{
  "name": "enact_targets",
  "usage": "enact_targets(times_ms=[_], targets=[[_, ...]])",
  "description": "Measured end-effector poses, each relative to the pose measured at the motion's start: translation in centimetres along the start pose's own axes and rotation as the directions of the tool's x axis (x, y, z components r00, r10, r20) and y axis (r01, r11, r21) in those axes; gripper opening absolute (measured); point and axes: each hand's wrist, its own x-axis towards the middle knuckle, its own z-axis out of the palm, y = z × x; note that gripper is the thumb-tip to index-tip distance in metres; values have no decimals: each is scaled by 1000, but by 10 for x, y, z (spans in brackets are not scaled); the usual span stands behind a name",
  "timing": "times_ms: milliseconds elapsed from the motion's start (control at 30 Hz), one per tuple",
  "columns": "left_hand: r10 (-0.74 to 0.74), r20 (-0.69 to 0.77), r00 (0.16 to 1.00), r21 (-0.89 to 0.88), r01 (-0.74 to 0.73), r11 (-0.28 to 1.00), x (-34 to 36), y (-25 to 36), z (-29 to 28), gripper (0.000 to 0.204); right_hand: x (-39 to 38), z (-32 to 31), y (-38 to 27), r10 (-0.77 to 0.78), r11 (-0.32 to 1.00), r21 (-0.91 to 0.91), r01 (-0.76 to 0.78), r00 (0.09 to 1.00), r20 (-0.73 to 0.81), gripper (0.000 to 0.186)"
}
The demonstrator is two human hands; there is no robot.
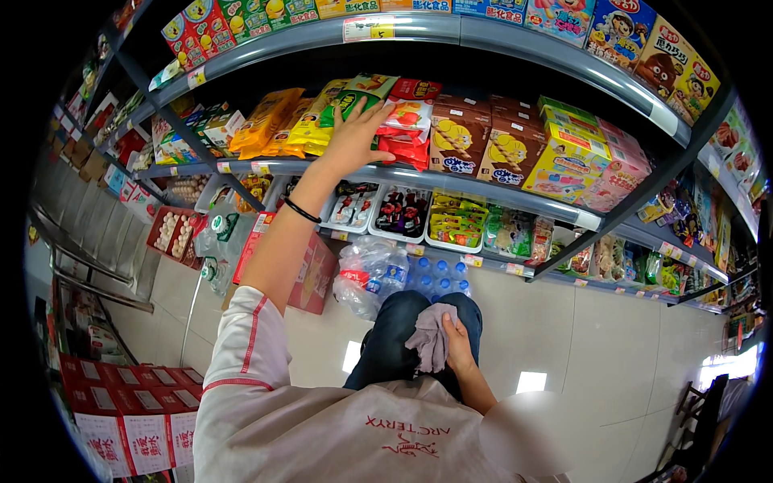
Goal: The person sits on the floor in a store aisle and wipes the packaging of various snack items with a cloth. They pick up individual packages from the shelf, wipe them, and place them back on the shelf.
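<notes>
Lower centre: right hand [457, 348] rests on the knee, fingers closed on a grey cloth [431, 334]. Beyond the knee, bottled water [378, 278] lies on the floor. Upper centre: left hand [352, 138], fingers spread flat, presses a green-yellow snack bag [348, 101] on the shelf [483, 187], beside red packets [407, 125].

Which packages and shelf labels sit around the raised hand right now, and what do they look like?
Green-and-yellow bag: middle shelf, under the left hand.
Red packets: stacked right of that hand.
Brown boxes: further right, yellow picture on front.
Price label: top shelf edge, white and yellow strip.
Grey cloth: in the right hand, on the knee.
</notes>
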Motion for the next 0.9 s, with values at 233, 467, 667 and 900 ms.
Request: enact_targets(times_ms=[233, 467, 667, 900], targets=[[90, -36, 995, 29, -89, 996, 7, 25, -2, 98, -2, 4, -4, -13, 1000, -20, 13, 999, -29, 32], [-483, -323, 814, -442, 321, 837, 10, -28, -30, 73, -2, 0, -6, 25, 997, 69, -23, 999, -33, 33], [-655, 41, 755, -283, 637, 717, 14, -70, -17, 82, -3, 4, -11, 49, 997, 69, -46, 998, -38, 34], [-727, 262, 635, -549, 717, 429, 21, -113, -2, 74, -8, 13, -9, 51, 996, 79, -49, 998, -26, 33]])
